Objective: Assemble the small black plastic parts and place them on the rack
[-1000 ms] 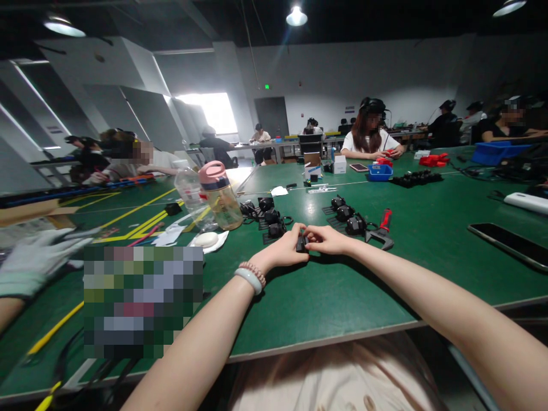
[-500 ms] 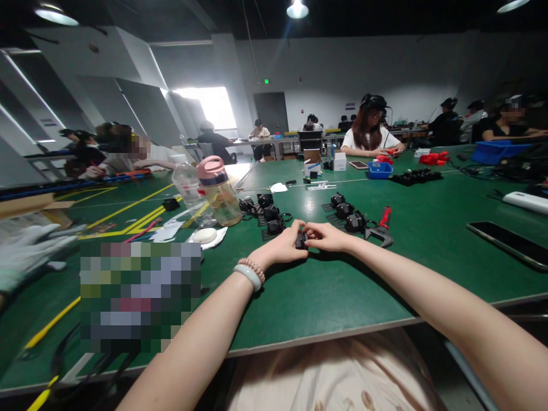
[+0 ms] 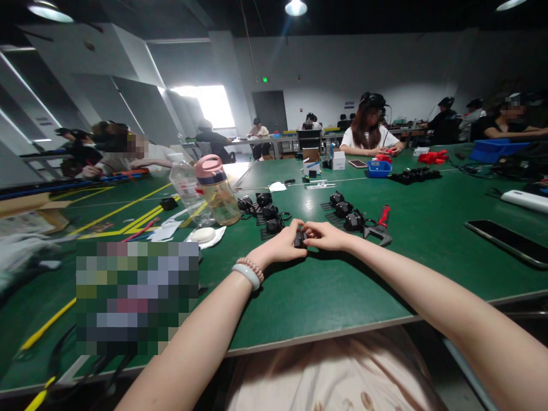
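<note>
Both my hands meet over the green table [image 3: 325,291], pinching one small black part [image 3: 300,239] between them. My left hand [image 3: 283,246], with two bracelets at the wrist, closes on it from the left. From the right, the fingers of my right hand [image 3: 327,236] are curled onto the same part. Just behind the hands lie two groups of similar black parts: one group on the left [image 3: 268,213] and another on the right [image 3: 346,213]. Red-handled pliers [image 3: 381,225] rest beside the right group.
A pink-lidded bottle [image 3: 217,190] and a clear bottle [image 3: 185,185] stand at left, with a white pad [image 3: 202,234] nearby. A dark phone [image 3: 505,242] lies at right, a white device [image 3: 524,201] beyond it. Other people sit at the far tables. A blue bin [image 3: 378,169] sits far back.
My hands stay together on the small black part. A gloved hand at the left edge has pulled out of view. The view has shifted slightly.
</note>
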A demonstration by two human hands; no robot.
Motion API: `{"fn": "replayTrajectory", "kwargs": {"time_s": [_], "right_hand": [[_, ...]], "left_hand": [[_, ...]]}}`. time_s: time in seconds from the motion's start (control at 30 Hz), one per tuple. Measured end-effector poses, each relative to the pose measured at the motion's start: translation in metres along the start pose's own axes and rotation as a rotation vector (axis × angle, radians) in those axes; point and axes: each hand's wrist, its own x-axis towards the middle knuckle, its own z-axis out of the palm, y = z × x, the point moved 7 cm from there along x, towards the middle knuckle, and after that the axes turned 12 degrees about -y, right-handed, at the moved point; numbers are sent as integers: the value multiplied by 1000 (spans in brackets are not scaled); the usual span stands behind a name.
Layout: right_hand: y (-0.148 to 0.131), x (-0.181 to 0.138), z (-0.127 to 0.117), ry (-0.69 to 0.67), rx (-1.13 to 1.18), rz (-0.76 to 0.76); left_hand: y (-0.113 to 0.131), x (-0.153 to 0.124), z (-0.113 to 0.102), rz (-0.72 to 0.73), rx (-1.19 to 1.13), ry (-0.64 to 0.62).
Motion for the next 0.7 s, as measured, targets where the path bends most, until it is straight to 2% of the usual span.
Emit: {"fn": "replayTrajectory", "kwargs": {"time_s": [0.33, 0.7], "right_hand": [[0, 0, 0, 5, -6, 7], [3, 0, 1, -3, -10, 9]], "left_hand": [[-1, 0, 0, -61, 14, 2], [-2, 1, 1, -62, 57, -9]]}}
